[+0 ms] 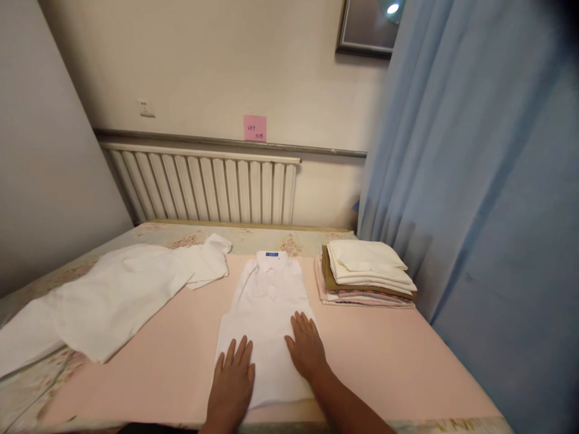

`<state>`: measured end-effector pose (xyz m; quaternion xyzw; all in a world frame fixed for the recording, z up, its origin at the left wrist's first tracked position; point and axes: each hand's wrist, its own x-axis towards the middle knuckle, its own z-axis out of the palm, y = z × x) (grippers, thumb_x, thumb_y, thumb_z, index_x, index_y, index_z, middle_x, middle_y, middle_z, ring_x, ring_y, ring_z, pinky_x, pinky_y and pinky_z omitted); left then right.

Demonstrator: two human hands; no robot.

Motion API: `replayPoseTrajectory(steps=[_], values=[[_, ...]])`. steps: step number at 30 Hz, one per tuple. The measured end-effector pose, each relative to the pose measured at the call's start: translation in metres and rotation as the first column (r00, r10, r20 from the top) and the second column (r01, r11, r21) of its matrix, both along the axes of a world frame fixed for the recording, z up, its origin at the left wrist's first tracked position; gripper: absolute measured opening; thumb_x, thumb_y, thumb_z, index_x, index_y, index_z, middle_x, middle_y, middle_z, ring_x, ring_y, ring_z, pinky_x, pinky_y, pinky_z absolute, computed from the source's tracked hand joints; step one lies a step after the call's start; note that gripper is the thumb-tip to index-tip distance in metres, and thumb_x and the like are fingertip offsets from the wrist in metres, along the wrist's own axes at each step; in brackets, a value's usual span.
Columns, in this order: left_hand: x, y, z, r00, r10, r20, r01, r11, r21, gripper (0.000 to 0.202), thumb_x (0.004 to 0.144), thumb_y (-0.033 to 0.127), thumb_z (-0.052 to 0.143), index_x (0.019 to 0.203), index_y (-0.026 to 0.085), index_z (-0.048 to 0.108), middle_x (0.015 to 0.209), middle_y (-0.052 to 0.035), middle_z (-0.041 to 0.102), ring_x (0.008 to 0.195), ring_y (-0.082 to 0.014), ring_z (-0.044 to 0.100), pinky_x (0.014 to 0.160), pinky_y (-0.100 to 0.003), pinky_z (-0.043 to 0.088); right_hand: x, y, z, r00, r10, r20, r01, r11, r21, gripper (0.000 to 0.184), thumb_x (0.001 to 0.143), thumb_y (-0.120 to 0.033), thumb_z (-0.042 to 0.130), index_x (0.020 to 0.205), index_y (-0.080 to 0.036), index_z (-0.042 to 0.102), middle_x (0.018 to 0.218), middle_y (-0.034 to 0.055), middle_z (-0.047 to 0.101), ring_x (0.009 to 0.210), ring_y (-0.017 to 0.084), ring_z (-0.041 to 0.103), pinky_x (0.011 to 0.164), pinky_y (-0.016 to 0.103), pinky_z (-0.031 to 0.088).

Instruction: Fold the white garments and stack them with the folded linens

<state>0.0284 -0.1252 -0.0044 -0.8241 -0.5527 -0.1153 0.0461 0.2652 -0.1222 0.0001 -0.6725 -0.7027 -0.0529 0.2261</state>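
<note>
A white collared shirt (266,319) lies face up on a pink cloth, its sides folded in to a long narrow shape. Its collar with a blue label points away from me. My left hand (231,380) rests flat on the shirt's lower left side, fingers stretched out. On the right edge, a little farther up, my right hand (306,346) lies flat with its fingers extended. Neither hand grips the fabric.
To the left a second white garment (117,295) is spread loosely. A stack of folded clothes (368,271) sits at the right by a blue curtain (452,150). The pink cloth (389,361) covers a floral bed sheet; a radiator (203,187) stands behind.
</note>
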Motion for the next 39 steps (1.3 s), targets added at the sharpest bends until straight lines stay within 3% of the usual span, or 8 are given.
replayPoseTrajectory(steps=[6,11,14,30,39], values=[[0.028,0.018,0.008,0.995,0.096,0.001,-0.096,0.994,-0.057,0.053,0.093,0.036,0.031,0.143,0.02,0.041,0.153,-0.0074,0.032,0.143,-0.0319,0.025,0.111,-0.058,0.024,-0.002,0.0,-0.001,1.0,-0.01,-0.013,0.011,0.999,0.04,0.049,0.095,-0.038,0.045,0.136,-0.014,0.05,0.145,0.0109,0.044,0.138,0.027,0.034,0.115,0.045,0.025],[0.059,0.042,0.003,0.992,-0.126,0.012,0.125,0.991,0.05,0.051,0.094,0.033,0.033,0.144,0.024,0.039,0.153,-0.0072,0.033,0.142,-0.028,0.027,0.113,-0.054,0.024,0.0,0.001,-0.005,1.0,0.004,-0.003,-0.004,0.997,0.079,0.047,0.095,-0.037,0.044,0.137,-0.015,0.05,0.145,0.0104,0.045,0.137,0.027,0.035,0.114,0.045,0.026],[0.066,0.052,-0.001,0.982,-0.189,0.009,0.188,0.979,0.076,0.051,0.095,0.036,0.031,0.144,0.025,0.038,0.153,-0.0058,0.035,0.141,-0.027,0.029,0.112,-0.053,0.026,0.0,0.003,-0.007,1.0,0.005,0.0,-0.005,0.996,0.087,0.047,0.095,-0.037,0.044,0.137,-0.016,0.049,0.145,0.0102,0.045,0.137,0.027,0.035,0.114,0.045,0.026],[0.057,0.063,0.002,0.982,-0.183,0.049,0.178,0.98,0.088,0.052,0.096,0.04,0.028,0.144,0.024,0.038,0.151,-0.005,0.039,0.141,-0.0274,0.03,0.111,-0.052,0.029,-0.001,0.004,-0.01,1.0,-0.005,-0.004,0.006,0.996,0.087,0.047,0.095,-0.037,0.045,0.136,-0.017,0.05,0.144,0.0095,0.047,0.137,0.027,0.036,0.113,0.046,0.028],[0.021,0.075,-0.001,0.985,-0.161,0.055,0.158,0.986,0.055,0.052,0.095,0.041,0.031,0.144,0.024,0.039,0.152,-0.0034,0.036,0.142,-0.0281,0.027,0.114,-0.053,0.025,0.0,0.005,-0.012,0.999,-0.013,0.034,0.011,0.998,0.066,0.047,0.095,-0.036,0.044,0.138,-0.017,0.049,0.146,0.0088,0.043,0.138,0.026,0.034,0.114,0.045,0.028]])
